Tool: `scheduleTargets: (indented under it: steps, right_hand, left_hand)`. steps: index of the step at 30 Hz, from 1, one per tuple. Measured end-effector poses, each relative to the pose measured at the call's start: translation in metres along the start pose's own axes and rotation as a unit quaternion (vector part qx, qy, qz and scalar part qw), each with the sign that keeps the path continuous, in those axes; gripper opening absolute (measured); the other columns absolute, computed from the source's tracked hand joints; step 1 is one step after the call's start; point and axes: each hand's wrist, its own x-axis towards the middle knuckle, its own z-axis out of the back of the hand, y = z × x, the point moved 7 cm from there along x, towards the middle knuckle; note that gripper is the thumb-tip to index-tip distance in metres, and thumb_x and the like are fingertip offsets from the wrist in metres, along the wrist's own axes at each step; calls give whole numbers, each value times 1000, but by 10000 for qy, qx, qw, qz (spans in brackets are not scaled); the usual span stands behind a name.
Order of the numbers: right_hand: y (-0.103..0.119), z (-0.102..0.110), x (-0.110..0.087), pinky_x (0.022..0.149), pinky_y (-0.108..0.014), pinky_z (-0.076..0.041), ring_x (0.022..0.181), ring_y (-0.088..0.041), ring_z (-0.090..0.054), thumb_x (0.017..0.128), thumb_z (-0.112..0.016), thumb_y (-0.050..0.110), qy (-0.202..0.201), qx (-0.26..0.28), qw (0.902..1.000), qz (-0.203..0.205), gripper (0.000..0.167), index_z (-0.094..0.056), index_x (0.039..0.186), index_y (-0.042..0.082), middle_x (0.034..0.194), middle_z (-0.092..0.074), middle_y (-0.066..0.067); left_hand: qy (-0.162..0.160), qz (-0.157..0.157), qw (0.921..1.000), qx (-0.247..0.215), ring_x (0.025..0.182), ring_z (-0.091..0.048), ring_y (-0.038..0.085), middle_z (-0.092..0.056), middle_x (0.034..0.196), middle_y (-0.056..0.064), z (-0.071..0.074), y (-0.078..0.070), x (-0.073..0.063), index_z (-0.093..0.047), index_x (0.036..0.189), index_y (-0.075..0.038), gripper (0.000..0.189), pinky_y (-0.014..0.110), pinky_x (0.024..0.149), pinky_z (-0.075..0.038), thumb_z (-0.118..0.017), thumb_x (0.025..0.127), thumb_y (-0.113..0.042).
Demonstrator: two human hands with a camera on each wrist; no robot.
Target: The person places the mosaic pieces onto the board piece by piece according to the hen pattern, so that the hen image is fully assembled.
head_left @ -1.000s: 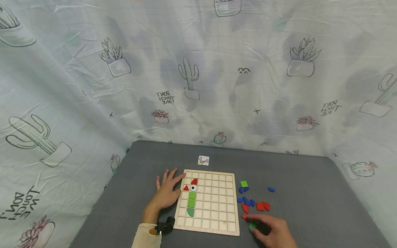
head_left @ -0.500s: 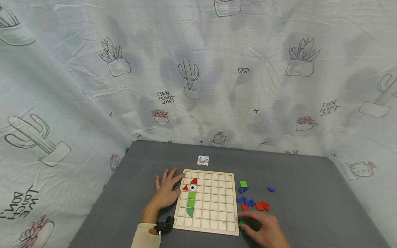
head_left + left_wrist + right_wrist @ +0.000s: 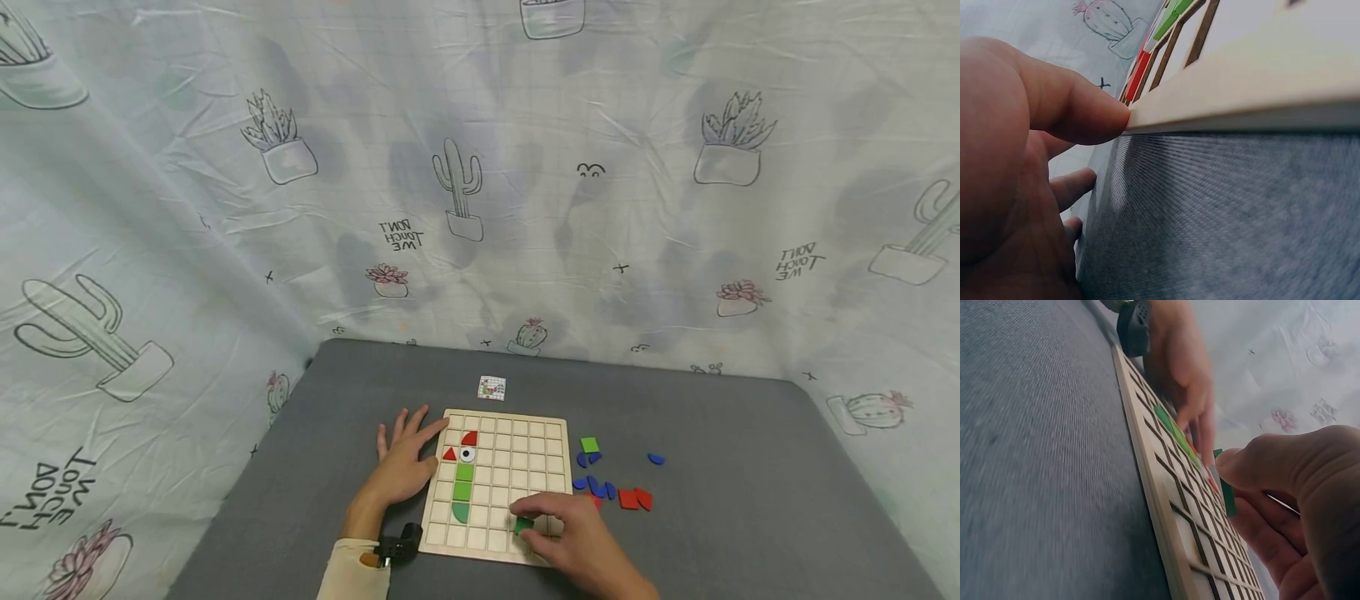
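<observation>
My right hand (image 3: 566, 533) pinches a dark green tile (image 3: 522, 525) between thumb and fingers, over the lower right part of the wooden grid board (image 3: 480, 555). The right wrist view shows the tile (image 3: 1225, 487) edge-on, above the board's cells. My left hand (image 3: 401, 467) lies at the board's left edge with fingers spread, its thumb (image 3: 1100, 119) touching the rim. In the board's left columns sit a red quarter piece (image 3: 470, 438), a red triangle (image 3: 449, 454), a white eye piece (image 3: 467, 454), two light green squares (image 3: 463, 490) and a green quarter piece (image 3: 461, 512).
Right of the board lie several blue pieces (image 3: 596, 487), a red square (image 3: 628, 499), a red quarter piece (image 3: 643, 498) and a light green square (image 3: 589, 445). A small printed card (image 3: 492, 387) lies behind the board on the grey table (image 3: 720, 433). A patterned curtain (image 3: 525, 208) surrounds it.
My right hand has moved left with the green tile, from the table beside the loose pieces to over the board. The left hand has stayed put.
</observation>
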Motion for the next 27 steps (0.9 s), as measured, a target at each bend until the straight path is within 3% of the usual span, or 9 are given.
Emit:
scheduleTargets:
  steps: [13, 18, 27]
  right_hand:
    - [1, -31, 26, 95, -28, -63, 108, -3, -76, 91, -83, 2, 534, -49, 9985, 54, 33, -84, 119, 19, 114, -83, 8]
    - [-1, -36, 28, 96, -28, -63, 110, -3, -74, 93, -83, 3, 690, -42, 9975, -165, 33, -83, 121, 20, 117, -83, 8]
    - [0, -35, 29, 97, -30, -64, 113, -4, -75, 91, -85, 1, 538, -394, 9976, -168, 36, -83, 122, 18, 119, -82, 8]
  left_hand:
    - [-62, 26, 10000, 69, 168, -6, 54, -30, 179, 22, 0, -1, 1, -61, 158, -16, 66, 77, 127, 14, -61, 94, -2]
    - [-57, 25, 9999, 81, 168, -6, 53, -30, 179, 22, 0, -1, 1, -61, 158, -16, 65, 77, 127, 14, -61, 95, -2]
    - [-59, 9, 10000, 61, 168, -6, 54, -30, 178, 23, 1, -2, 1, -61, 158, -14, 65, 77, 127, 14, -60, 94, -1]
